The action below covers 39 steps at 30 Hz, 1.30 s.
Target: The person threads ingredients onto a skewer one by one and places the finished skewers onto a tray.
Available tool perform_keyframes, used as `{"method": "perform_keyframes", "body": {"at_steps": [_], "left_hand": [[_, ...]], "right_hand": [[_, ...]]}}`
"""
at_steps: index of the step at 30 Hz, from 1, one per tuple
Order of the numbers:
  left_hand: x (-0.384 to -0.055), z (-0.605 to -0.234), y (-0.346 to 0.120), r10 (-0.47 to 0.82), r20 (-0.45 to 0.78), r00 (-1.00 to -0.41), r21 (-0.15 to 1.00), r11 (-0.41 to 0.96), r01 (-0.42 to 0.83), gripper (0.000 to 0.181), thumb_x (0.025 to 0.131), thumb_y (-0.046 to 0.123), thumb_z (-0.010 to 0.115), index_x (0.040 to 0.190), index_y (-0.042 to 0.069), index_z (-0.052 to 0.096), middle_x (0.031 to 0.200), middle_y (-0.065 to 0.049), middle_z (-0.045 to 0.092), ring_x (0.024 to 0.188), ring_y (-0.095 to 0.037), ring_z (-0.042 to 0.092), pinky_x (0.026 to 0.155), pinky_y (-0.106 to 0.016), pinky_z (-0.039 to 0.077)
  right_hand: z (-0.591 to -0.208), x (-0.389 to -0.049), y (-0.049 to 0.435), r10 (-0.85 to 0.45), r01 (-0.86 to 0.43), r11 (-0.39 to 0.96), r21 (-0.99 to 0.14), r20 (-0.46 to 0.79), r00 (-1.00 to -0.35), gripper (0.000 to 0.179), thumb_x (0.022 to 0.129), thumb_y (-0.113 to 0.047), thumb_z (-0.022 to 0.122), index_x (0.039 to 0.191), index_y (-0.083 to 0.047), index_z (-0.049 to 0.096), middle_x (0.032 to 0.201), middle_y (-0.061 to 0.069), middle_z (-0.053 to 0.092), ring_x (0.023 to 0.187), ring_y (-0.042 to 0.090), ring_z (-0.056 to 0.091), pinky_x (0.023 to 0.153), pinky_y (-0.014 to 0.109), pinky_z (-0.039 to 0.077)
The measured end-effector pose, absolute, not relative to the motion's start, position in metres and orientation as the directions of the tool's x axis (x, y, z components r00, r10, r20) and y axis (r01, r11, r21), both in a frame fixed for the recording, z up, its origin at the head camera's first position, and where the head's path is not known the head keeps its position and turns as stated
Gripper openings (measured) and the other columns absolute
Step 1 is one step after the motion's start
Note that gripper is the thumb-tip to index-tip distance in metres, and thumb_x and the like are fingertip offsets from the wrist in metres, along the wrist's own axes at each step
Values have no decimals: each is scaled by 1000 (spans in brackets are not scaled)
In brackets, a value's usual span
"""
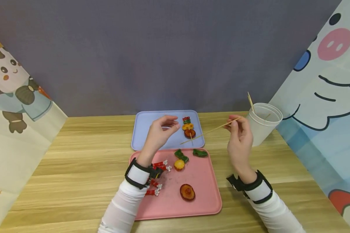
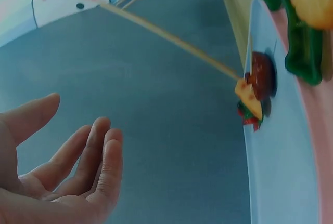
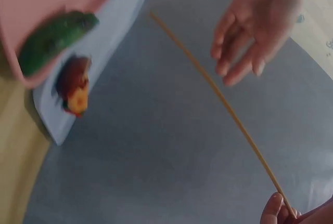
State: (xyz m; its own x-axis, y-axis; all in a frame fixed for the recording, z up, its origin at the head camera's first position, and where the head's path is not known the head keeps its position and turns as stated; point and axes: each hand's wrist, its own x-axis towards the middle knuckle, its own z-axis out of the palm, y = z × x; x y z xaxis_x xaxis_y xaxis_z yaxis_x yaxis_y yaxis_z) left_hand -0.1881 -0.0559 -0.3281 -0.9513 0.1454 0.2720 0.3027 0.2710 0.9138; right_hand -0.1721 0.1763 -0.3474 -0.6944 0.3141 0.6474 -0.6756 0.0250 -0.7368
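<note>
In the head view my right hand pinches one end of a thin wooden skewer, whose other end slants down to the left over the blue tray. My left hand is raised above that tray, fingers parted from the thumb and holding nothing. A loaded skewer lies on the blue tray, with a brown round mushroom-like piece, a yellow piece and green and red pieces on it. Across the right wrist view the bare skewer runs from the pinching fingertips toward the left hand.
Nearer me is a pink tray with green pieces, a small yellow piece, another brown round piece and several red-and-white pieces partly behind my left wrist. A white bucket with skewers stands at the right.
</note>
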Motion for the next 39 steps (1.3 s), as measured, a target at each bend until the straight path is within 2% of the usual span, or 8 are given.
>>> {"method": "perform_keyframes", "body": {"at_steps": [5, 9, 16, 23, 28, 32, 35, 39], "left_hand": [[-197, -351, -47, 200, 280, -939, 898, 291, 330, 32, 83, 19, 67, 113, 8, 65, 104, -14, 68, 92, -20, 61, 84, -42, 51], [-198, -361, -38, 254, 287, -923, 880, 310, 359, 29, 82, 25, 69, 108, 13, 69, 103, -5, 70, 87, -14, 62, 79, -36, 54], [-193, -366, -28, 318, 253, -914, 840, 397, 371, 22, 83, 21, 67, 102, 11, 72, 97, -2, 70, 77, -8, 60, 70, -28, 54], [-192, -368, -29, 289, 220, -932, 833, 441, 334, 16, 85, 15, 64, 97, 9, 73, 92, -1, 70, 73, -12, 58, 61, -30, 51], [-194, -369, -30, 287, 217, -933, 833, 443, 331, 16, 85, 16, 64, 97, 10, 73, 90, 0, 70, 73, -11, 58, 60, -30, 50], [-194, -370, -30, 283, 231, -931, 839, 427, 338, 15, 85, 16, 65, 96, 10, 73, 89, 0, 70, 72, -10, 58, 61, -29, 50], [-195, -371, -29, 262, 267, -928, 861, 368, 351, 14, 84, 15, 65, 95, 10, 73, 89, -3, 71, 72, -11, 60, 64, -31, 52], [-196, -371, -28, 213, 321, -923, 891, 263, 371, 14, 84, 13, 66, 95, 7, 72, 88, -7, 71, 75, -12, 62, 70, -35, 54]], "right_hand": [[-355, -176, 167, 269, -623, -10, -783, 597, -756, 23, 94, -4, 44, 104, 16, 48, 100, 10, 55, 89, 20, 57, 78, 21, 52], [-359, -178, 161, 241, -594, -39, -803, 570, -786, 24, 95, -4, 44, 105, 17, 48, 100, 16, 53, 90, 19, 57, 78, 22, 52], [-363, -182, 151, 228, -551, -58, -833, 526, -820, 25, 95, -6, 44, 105, 16, 47, 100, 13, 53, 91, 19, 58, 79, 22, 52], [-364, -184, 146, 230, -516, -44, -856, 494, -839, 25, 95, -8, 44, 106, 15, 48, 100, 9, 54, 91, 20, 58, 78, 21, 53], [-365, -185, 145, 227, -486, -46, -873, 465, -856, 27, 95, -10, 44, 108, 14, 48, 101, 10, 53, 93, 22, 57, 79, 22, 53], [-366, -187, 147, 220, -487, -72, -871, 462, -859, 31, 95, -11, 45, 111, 16, 48, 103, 9, 55, 92, 22, 57, 78, 23, 53], [-367, -189, 151, 207, -506, -109, -856, 478, -853, 33, 95, -11, 45, 116, 15, 48, 102, 11, 56, 93, 22, 58, 78, 25, 54], [-369, -189, 159, 171, -531, -75, -844, 513, -841, 33, 95, -11, 46, 116, 12, 53, 100, 14, 59, 94, 23, 59, 79, 27, 54]]}}
